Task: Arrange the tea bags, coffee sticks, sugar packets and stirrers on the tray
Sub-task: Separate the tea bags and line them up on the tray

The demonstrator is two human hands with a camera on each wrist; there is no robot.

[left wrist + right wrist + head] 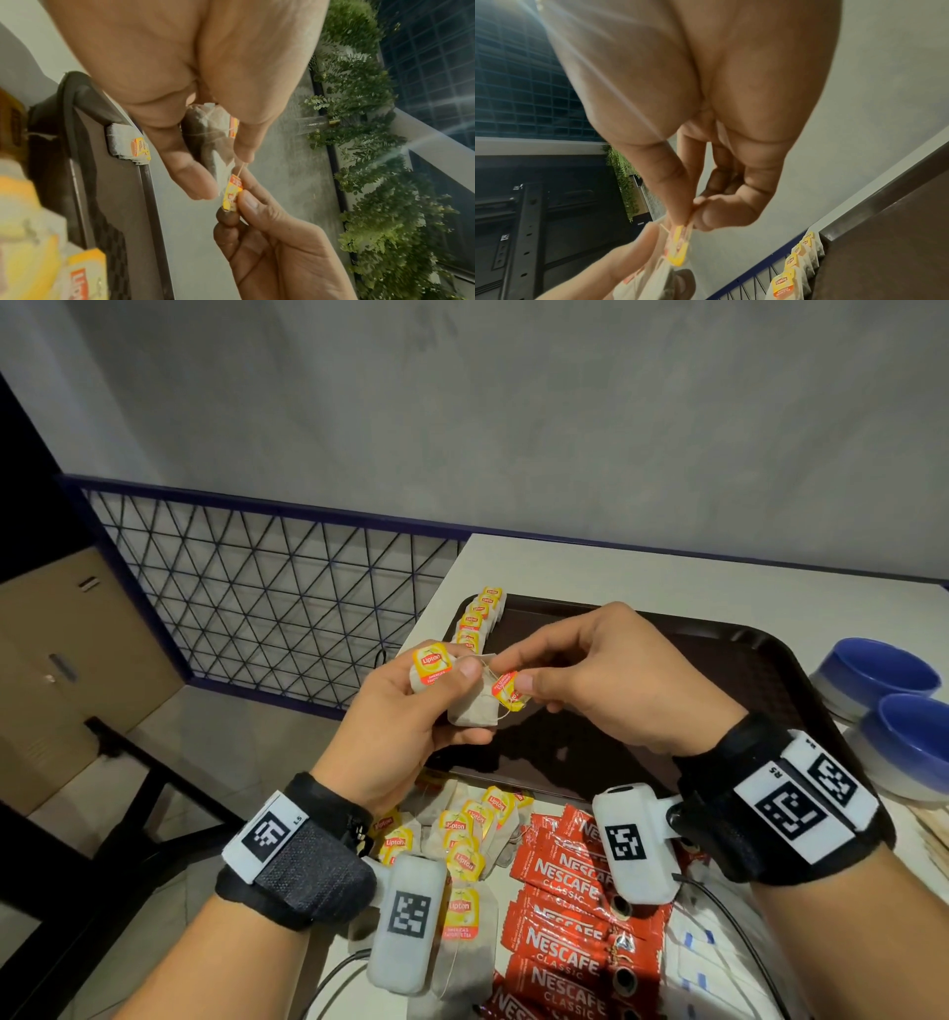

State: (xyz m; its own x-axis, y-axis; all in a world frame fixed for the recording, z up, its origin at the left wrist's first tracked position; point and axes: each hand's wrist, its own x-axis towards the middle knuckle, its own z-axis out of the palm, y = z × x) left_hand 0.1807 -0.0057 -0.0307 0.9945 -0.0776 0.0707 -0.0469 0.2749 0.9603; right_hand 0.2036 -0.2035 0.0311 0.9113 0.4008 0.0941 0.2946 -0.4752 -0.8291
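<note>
My left hand [441, 695] grips two Lipton tea bags [472, 711] above the left edge of the dark brown tray [719, 660]. One yellow tag [433, 661] shows over its fingers. My right hand [518, 683] pinches the other bag's yellow tag [511, 691] [232, 192] [679, 245] between thumb and forefinger, its string running to the left thumb. A row of tea bags [477, 618] [795, 270] lies along the tray's far left edge. Loose tea bags [462, 845], red Nescafe sticks [560, 916] and white sugar packets [703, 963] lie on the white table in front of the tray.
Two blue bowls [883, 690] stand right of the tray. Wooden stirrers [932, 824] show at the right edge. A wire-mesh railing [267, 593] borders the table's left side, with floor and a cardboard box [61, 670] beyond. A cable [739, 932] crosses the sugar packets.
</note>
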